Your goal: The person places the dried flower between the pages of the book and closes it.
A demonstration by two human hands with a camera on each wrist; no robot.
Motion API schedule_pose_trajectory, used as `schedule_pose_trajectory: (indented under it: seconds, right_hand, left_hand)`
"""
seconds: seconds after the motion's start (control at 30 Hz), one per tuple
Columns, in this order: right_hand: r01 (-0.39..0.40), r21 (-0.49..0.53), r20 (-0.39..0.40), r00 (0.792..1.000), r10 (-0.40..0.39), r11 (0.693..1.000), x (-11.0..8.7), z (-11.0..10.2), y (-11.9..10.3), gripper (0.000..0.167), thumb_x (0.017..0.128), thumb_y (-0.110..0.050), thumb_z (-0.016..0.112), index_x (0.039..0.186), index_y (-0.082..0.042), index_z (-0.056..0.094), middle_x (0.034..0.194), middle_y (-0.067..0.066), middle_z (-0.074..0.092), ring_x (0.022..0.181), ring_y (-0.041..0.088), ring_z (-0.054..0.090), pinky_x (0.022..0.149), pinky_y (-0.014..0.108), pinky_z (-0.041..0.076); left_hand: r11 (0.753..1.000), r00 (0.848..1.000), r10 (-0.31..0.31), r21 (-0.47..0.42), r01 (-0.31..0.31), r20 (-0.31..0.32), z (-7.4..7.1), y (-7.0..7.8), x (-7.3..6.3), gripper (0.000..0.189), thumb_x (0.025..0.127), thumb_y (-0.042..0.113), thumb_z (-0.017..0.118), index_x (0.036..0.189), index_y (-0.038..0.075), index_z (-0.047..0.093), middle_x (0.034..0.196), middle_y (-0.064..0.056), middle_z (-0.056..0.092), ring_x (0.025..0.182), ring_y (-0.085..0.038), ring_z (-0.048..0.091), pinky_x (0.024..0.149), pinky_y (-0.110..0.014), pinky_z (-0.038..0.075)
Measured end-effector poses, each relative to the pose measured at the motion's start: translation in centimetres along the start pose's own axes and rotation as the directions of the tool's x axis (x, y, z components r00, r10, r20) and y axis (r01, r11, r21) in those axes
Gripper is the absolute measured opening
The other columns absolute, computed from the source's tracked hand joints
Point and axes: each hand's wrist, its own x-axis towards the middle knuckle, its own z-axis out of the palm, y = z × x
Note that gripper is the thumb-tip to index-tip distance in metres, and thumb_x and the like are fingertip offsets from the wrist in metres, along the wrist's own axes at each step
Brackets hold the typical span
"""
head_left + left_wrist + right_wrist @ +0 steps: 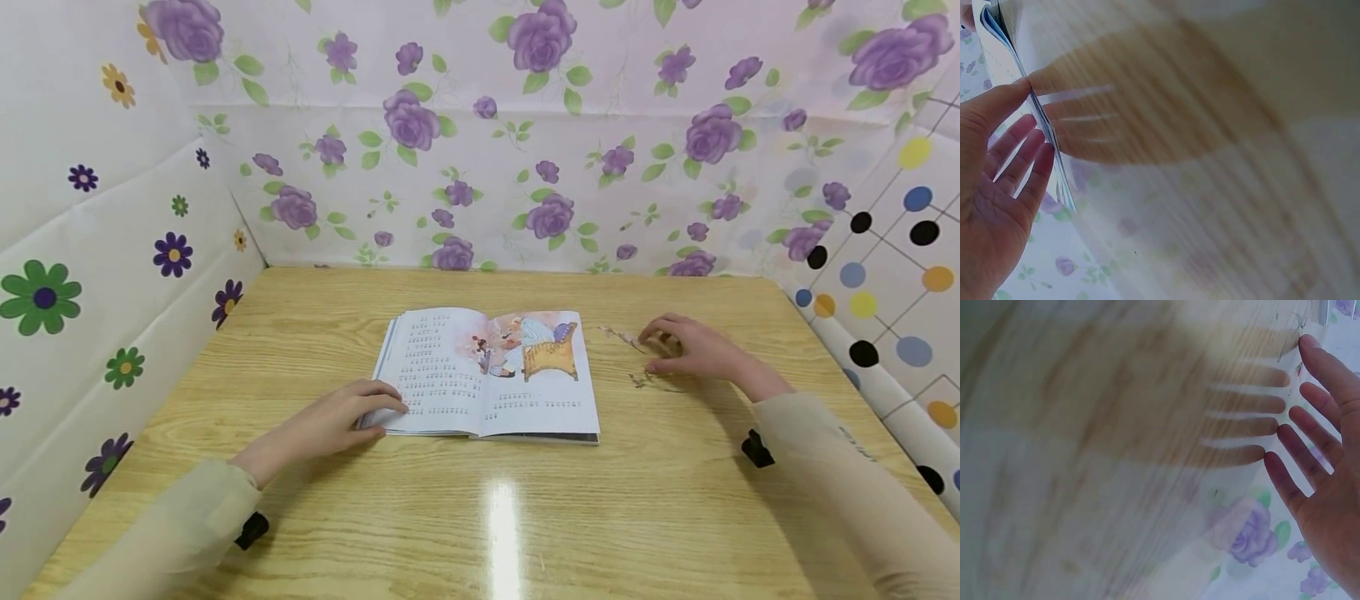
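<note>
The loose left hand [339, 419] rests on the book [517, 421], maybe keeping it flat; the spread right hand [692, 346] grips nothing, near thin bits [640, 381].

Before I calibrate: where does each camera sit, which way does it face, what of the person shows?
Head: on the head, forward and down at the table and open book; both hands, left and right, and sleeved forearms show.
Left wrist: along the left hand to the book's edge; thumb, fingers, palm show.
Right wrist: along the right hand to the tabletop; thumb, fingers, palm show.
Shared: head and left wrist both see the book.
</note>
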Motion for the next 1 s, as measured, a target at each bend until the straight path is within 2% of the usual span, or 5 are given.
schedule_pose_trajectory:
  seconds: [0.17, 0.47, 0.67, 1.0]
  right_hand:
    - [-0.021, 0.056, 0.002, 1.000, 0.021, 0.998, 0.5, 0.3, 0.3, 0.035, 0.087, -0.033, 0.076, 0.116, -0.017, 0.067, 0.123, 0.009, 0.061, 0.110, 0.029, 0.060, 0.091, 0.049, 0.052]
    - [-0.061, 0.148, -0.014, 0.998, 0.063, 0.987, 1.1, 0.4, 0.4, 0.018, 0.089, -0.022, 0.074, 0.106, -0.018, 0.070, 0.113, 0.005, 0.065, 0.100, 0.024, 0.064, 0.089, 0.046, 0.057]
    - [-0.056, 0.100, -0.043, 0.997, 0.061, 0.993, 1.4, 0.6, 0.4, 0.008, 0.090, -0.018, 0.073, 0.097, -0.021, 0.073, 0.107, 0.002, 0.067, 0.092, 0.019, 0.065, 0.081, 0.039, 0.058]
    - [-0.044, 0.072, -0.084, 0.995, 0.050, 0.996, 1.7, 0.5, 0.5, 0.008, 0.090, -0.013, 0.072, 0.089, -0.020, 0.076, 0.094, 0.001, 0.069, 0.086, 0.015, 0.064, 0.075, 0.028, 0.056]
  left_hand:
    - [1.000, 1.000, -0.009, 0.002, 0.009, 0.001, 0.0, 0.1, 0.0, 0.034, 0.090, 0.016, 0.073, 0.124, 0.018, 0.067, 0.131, -0.004, 0.062, 0.124, -0.026, 0.058, 0.104, -0.045, 0.051]
    - [1.000, 1.000, 0.009, -0.003, -0.009, -0.016, 0.0, 0.2, 0.1, 0.034, 0.088, 0.012, 0.074, 0.121, 0.017, 0.068, 0.128, -0.005, 0.064, 0.122, -0.027, 0.060, 0.101, -0.046, 0.053]
    - [1.000, 1.000, -0.017, -0.006, 0.017, 0.017, -0.2, 0.4, 0.2, 0.033, 0.090, 0.014, 0.072, 0.122, 0.019, 0.068, 0.130, -0.003, 0.063, 0.123, -0.025, 0.059, 0.102, -0.045, 0.052]
    - [0.999, 0.998, -0.049, -0.009, 0.049, 0.035, -0.3, 0.5, 0.3, 0.032, 0.091, 0.015, 0.072, 0.122, 0.021, 0.067, 0.131, -0.002, 0.061, 0.125, -0.025, 0.057, 0.104, -0.046, 0.050]
